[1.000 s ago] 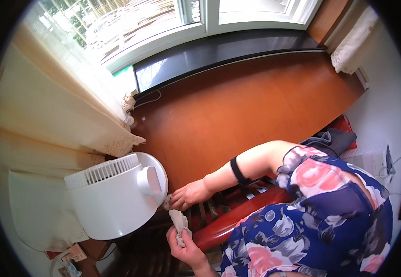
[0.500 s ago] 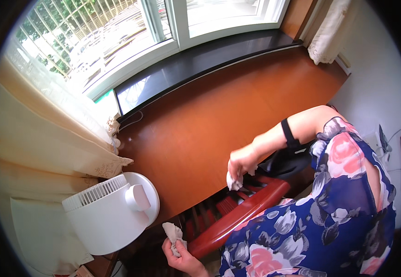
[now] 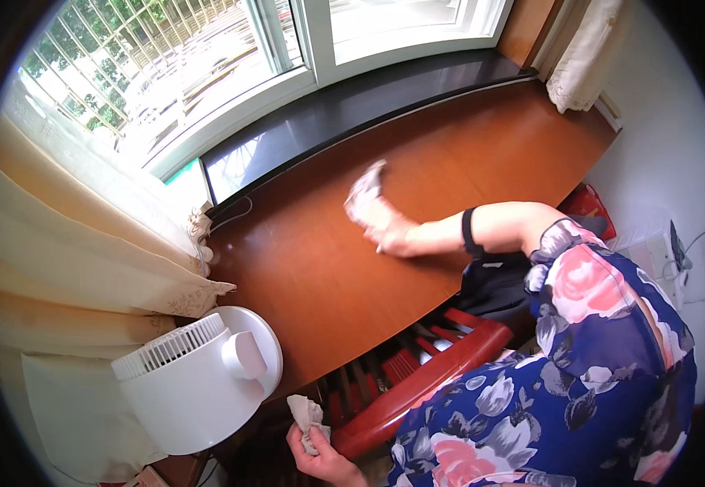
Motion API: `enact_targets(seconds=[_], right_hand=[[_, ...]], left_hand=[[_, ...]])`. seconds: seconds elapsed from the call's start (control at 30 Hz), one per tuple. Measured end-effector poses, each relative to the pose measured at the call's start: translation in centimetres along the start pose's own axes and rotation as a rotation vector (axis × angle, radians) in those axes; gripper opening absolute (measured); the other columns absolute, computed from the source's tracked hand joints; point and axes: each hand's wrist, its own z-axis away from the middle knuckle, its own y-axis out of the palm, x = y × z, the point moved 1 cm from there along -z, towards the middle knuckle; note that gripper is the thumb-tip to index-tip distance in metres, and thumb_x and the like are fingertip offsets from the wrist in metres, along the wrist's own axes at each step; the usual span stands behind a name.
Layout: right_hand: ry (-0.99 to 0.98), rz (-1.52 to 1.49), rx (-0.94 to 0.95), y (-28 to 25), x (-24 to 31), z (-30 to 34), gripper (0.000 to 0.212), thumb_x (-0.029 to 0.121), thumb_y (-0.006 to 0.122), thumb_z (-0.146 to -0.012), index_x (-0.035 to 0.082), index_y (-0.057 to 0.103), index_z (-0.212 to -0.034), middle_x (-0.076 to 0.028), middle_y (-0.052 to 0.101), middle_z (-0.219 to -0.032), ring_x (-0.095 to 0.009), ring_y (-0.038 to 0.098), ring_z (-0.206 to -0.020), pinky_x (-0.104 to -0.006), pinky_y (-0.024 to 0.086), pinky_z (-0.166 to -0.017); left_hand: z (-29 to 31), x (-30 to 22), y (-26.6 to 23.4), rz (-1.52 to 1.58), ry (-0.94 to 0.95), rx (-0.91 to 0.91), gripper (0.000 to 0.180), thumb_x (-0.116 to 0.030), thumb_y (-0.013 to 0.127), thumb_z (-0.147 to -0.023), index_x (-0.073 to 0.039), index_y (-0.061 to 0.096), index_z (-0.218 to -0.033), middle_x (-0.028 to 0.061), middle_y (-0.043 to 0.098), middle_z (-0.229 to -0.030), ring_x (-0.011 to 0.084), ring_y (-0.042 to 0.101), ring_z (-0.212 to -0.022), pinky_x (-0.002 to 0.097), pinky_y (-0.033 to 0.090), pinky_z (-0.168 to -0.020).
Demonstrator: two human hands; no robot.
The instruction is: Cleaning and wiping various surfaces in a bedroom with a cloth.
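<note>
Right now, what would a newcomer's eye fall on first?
Probably the reddish-brown wooden tabletop across the middle, where the right hand holds a crumpled pale cloth. Next, perhaps the rounded white appliance with slatted top, at lower left. The left hand, at bottom centre, holds a second pale cloth.

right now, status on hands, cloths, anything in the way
Right hand holding cloth on desk. Left hand gripping second cloth. White appliance at desk's left end, untouched.
</note>
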Motion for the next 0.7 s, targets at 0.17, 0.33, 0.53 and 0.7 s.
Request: enact_targets(seconds=[0.17,0.33,0.53,0.7], right_hand=[[-0.62,-0.065,0.305,5.2,10.0,1.7,0.06,0.014,0.061,-0.082,-0.003,0.037,-0.134,-0.026,0.034,-0.139,-0.043,0.029,-0.131,-0.0499,0.024,-0.109],[-0.81,-0.424,0.611,6.2,13.5,2.6,0.042,0.012,0.061,-0.081,0.005,0.054,-0.122,-0.014,0.052,-0.128,-0.034,0.042,-0.125,-0.0478,0.032,-0.106],[0.189,-0.625,0.86,4.0,17.6,0.4,0.025,0.017,0.063,-0.085,0.009,0.069,-0.108,-0.007,0.068,-0.089,-0.012,0.061,-0.079,-0.0293,0.05,-0.073],[0.065,-0.962,1.018,-0.5,27.1,3.7,0.028,0.021,0.057,-0.093,0.006,0.063,-0.116,-0.005,0.066,-0.104,-0.009,0.058,-0.092,-0.0265,0.049,-0.082]], left_hand=[[0.3,-0.5,-0.5,-0.001,-0.007,-0.029,0.017,-0.003,0.053,-0.09,0.005,0.058,-0.103,0.0102,0.064,-0.095,0.0165,0.061,-0.084,0.0304,0.05,-0.078],[1.0,0.8,-2.1,-0.176,0.096,-0.11,0.018,-0.004,0.053,-0.089,0.006,0.058,-0.104,0.0108,0.064,-0.094,0.0167,0.06,-0.083,0.03,0.049,-0.078],[0.8,1.9,-3.5,-0.028,0.004,-0.155,0.019,-0.007,0.054,-0.091,0.006,0.057,-0.104,0.0118,0.061,-0.098,0.0193,0.058,-0.087,0.0306,0.047,-0.08],[3.5,1.8,-11.4,0.075,-0.072,-0.497,0.031,-0.016,0.059,-0.093,0.007,0.053,-0.112,0.0138,0.061,-0.104,0.0188,0.058,-0.09,0.0305,0.048,-0.081]])
